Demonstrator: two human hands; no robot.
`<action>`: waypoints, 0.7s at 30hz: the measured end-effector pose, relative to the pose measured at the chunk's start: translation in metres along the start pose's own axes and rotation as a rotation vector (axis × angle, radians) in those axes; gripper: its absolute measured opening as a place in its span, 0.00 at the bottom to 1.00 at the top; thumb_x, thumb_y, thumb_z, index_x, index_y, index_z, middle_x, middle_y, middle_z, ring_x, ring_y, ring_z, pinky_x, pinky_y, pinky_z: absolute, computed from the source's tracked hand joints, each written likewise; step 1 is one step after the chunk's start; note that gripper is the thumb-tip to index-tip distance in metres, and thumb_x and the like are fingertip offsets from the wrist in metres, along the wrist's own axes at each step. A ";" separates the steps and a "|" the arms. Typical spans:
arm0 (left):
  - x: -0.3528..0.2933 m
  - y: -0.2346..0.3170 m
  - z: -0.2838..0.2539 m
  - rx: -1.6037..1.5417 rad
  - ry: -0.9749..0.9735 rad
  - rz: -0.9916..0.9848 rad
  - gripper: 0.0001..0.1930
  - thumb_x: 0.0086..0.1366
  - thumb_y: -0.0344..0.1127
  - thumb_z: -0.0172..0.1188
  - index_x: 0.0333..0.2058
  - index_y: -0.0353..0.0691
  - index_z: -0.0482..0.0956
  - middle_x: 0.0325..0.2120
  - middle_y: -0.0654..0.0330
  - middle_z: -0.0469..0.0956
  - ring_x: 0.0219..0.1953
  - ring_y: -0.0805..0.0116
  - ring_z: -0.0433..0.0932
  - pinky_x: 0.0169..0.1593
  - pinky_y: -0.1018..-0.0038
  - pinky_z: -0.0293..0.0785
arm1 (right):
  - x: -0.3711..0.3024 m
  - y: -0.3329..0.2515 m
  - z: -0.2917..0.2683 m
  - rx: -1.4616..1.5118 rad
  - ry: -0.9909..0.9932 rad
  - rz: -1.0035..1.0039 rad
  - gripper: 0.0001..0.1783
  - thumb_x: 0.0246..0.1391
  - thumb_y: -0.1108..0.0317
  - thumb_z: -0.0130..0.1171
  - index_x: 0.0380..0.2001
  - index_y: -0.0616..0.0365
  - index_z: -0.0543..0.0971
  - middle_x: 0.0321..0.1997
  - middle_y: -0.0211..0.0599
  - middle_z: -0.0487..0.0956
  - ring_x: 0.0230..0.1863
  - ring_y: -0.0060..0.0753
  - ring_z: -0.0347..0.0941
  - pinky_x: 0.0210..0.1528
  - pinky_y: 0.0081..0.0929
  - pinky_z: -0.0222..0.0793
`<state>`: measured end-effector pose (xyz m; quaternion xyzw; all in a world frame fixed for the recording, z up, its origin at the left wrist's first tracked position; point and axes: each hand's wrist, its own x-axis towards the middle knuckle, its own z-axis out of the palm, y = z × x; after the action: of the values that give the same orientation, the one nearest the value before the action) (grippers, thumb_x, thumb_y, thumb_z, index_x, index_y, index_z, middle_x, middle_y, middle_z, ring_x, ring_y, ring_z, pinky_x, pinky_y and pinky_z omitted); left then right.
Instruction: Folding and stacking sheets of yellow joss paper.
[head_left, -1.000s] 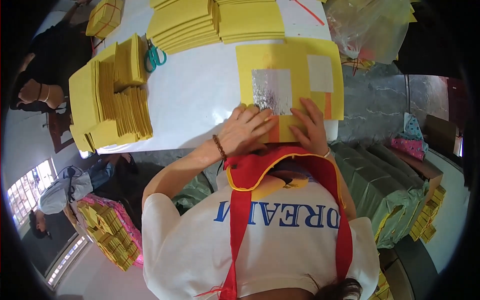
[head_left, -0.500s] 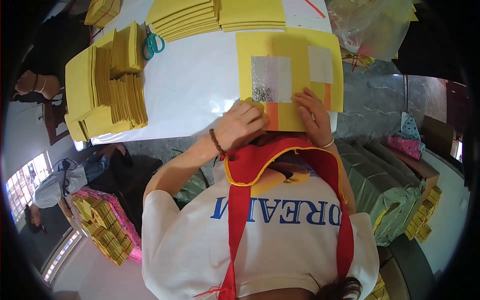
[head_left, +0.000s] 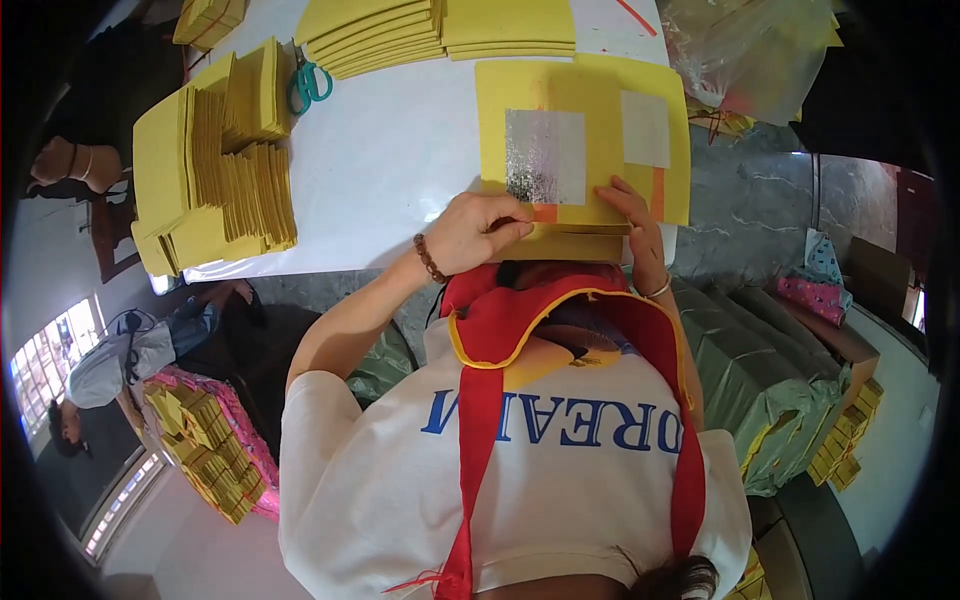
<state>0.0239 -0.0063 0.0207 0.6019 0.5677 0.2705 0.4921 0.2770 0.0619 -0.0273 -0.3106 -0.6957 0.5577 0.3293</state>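
Note:
A stack of yellow joss paper (head_left: 605,120) with a silver foil square and an orange band lies in front of me. My left hand (head_left: 492,228) pinches its near edge, thumb against bent fingers. The near edge is raised, and a lower yellow layer (head_left: 575,245) shows under it. My right hand (head_left: 638,222) is at the near right corner, its fingers over the top and the paper's edge against it. Its thumb is hidden. Another foil-patched sheet (head_left: 672,190) sticks out to the right underneath.
Yellow paper stacks stand on the white table (head_left: 380,160) at the left (head_left: 160,170) and far side (head_left: 510,25). Teal-handled scissors (head_left: 310,85) lie by the left stack. A clear plastic bag (head_left: 745,55) is at the far right. Green wrapped bundles (head_left: 770,390) stand right of me. Another person (head_left: 135,355) is at left.
The paper's near edge has come up off the layer beneath. My left hand has turned into a pinch on it, and my right hand has turned edge-on at the corner.

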 end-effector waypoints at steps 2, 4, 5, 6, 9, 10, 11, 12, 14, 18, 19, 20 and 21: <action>0.002 -0.002 -0.001 -0.015 -0.003 -0.011 0.06 0.56 0.33 0.56 0.29 0.37 0.76 0.23 0.55 0.77 0.25 0.60 0.76 0.30 0.70 0.70 | 0.001 -0.001 -0.001 -0.022 -0.017 0.004 0.31 0.56 0.45 0.40 0.50 0.61 0.71 0.55 0.41 0.69 0.64 0.44 0.54 0.64 0.37 0.46; 0.002 -0.002 -0.001 -0.030 -0.004 -0.025 0.07 0.55 0.33 0.56 0.29 0.37 0.77 0.23 0.55 0.77 0.25 0.61 0.76 0.30 0.71 0.70 | 0.002 -0.002 -0.002 -0.024 -0.022 0.001 0.31 0.56 0.46 0.40 0.50 0.61 0.71 0.55 0.41 0.69 0.64 0.44 0.54 0.64 0.36 0.46; 0.002 -0.003 -0.001 -0.060 -0.012 -0.023 0.06 0.56 0.30 0.56 0.30 0.35 0.77 0.22 0.60 0.75 0.22 0.71 0.71 0.27 0.76 0.67 | 0.002 -0.002 -0.002 -0.029 -0.025 -0.005 0.31 0.55 0.46 0.40 0.50 0.61 0.71 0.55 0.40 0.69 0.64 0.44 0.54 0.63 0.36 0.46; 0.003 -0.003 -0.001 -0.091 -0.020 -0.020 0.05 0.57 0.28 0.56 0.31 0.33 0.77 0.20 0.65 0.72 0.20 0.81 0.67 0.23 0.81 0.64 | 0.002 -0.002 -0.002 -0.028 -0.025 -0.003 0.31 0.55 0.46 0.40 0.50 0.61 0.71 0.55 0.40 0.69 0.64 0.44 0.54 0.63 0.36 0.46; 0.005 -0.008 -0.001 -0.085 -0.024 -0.012 0.04 0.57 0.27 0.56 0.30 0.33 0.77 0.21 0.65 0.73 0.22 0.82 0.67 0.25 0.82 0.64 | 0.002 -0.003 -0.002 -0.028 -0.014 0.006 0.31 0.55 0.46 0.42 0.50 0.61 0.71 0.55 0.40 0.70 0.64 0.44 0.54 0.63 0.36 0.47; 0.006 -0.009 -0.001 -0.084 -0.025 -0.013 0.04 0.57 0.27 0.56 0.30 0.33 0.77 0.21 0.65 0.73 0.22 0.82 0.67 0.25 0.82 0.64 | 0.003 -0.004 -0.001 -0.019 -0.016 0.007 0.31 0.54 0.46 0.42 0.50 0.60 0.71 0.55 0.40 0.70 0.64 0.44 0.54 0.63 0.36 0.47; 0.007 -0.010 -0.001 -0.101 -0.037 -0.052 0.04 0.57 0.27 0.56 0.30 0.33 0.76 0.22 0.66 0.73 0.23 0.82 0.67 0.27 0.82 0.65 | 0.003 -0.005 -0.001 -0.010 -0.017 0.008 0.31 0.54 0.46 0.43 0.50 0.60 0.71 0.55 0.40 0.70 0.64 0.43 0.54 0.63 0.36 0.47; 0.007 -0.011 -0.001 -0.117 -0.050 -0.090 0.04 0.56 0.27 0.56 0.29 0.32 0.76 0.22 0.66 0.73 0.25 0.83 0.67 0.28 0.83 0.65 | 0.003 -0.004 -0.001 -0.010 -0.016 0.008 0.31 0.54 0.46 0.43 0.50 0.60 0.71 0.55 0.40 0.70 0.64 0.43 0.54 0.63 0.36 0.47; 0.009 -0.012 -0.002 -0.121 -0.067 -0.108 0.04 0.56 0.27 0.56 0.29 0.32 0.76 0.22 0.66 0.73 0.25 0.83 0.67 0.29 0.83 0.65 | 0.002 -0.003 -0.001 -0.007 -0.013 0.021 0.30 0.53 0.47 0.45 0.50 0.60 0.71 0.55 0.40 0.69 0.64 0.43 0.54 0.63 0.36 0.47; 0.011 -0.016 -0.003 -0.191 -0.101 -0.145 0.04 0.57 0.26 0.56 0.29 0.31 0.76 0.22 0.66 0.73 0.26 0.82 0.68 0.31 0.83 0.66 | 0.001 -0.002 0.000 -0.010 -0.010 0.021 0.30 0.52 0.46 0.46 0.50 0.59 0.71 0.55 0.40 0.69 0.64 0.43 0.54 0.63 0.36 0.47; 0.012 -0.015 -0.003 -0.191 -0.101 -0.144 0.04 0.57 0.26 0.56 0.29 0.31 0.76 0.22 0.66 0.73 0.26 0.82 0.68 0.31 0.83 0.66 | 0.001 -0.002 -0.001 -0.009 -0.008 0.028 0.31 0.51 0.46 0.47 0.50 0.59 0.71 0.55 0.41 0.69 0.64 0.43 0.54 0.63 0.36 0.47; 0.012 -0.013 -0.005 -0.179 -0.113 -0.156 0.04 0.57 0.26 0.55 0.29 0.31 0.76 0.23 0.67 0.73 0.26 0.82 0.67 0.31 0.83 0.66 | 0.001 -0.001 -0.001 -0.008 -0.006 0.034 0.32 0.50 0.45 0.48 0.50 0.58 0.71 0.55 0.41 0.69 0.64 0.43 0.54 0.63 0.36 0.47; 0.013 -0.012 -0.005 -0.166 -0.124 -0.167 0.04 0.57 0.26 0.55 0.29 0.31 0.76 0.23 0.67 0.73 0.27 0.83 0.67 0.31 0.83 0.66 | 0.001 -0.001 -0.001 -0.009 -0.007 0.033 0.32 0.50 0.45 0.48 0.50 0.58 0.71 0.55 0.41 0.69 0.64 0.43 0.54 0.63 0.36 0.47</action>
<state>0.0167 0.0056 0.0089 0.5253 0.5601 0.2370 0.5951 0.2769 0.0633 -0.0260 -0.3216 -0.6940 0.5612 0.3161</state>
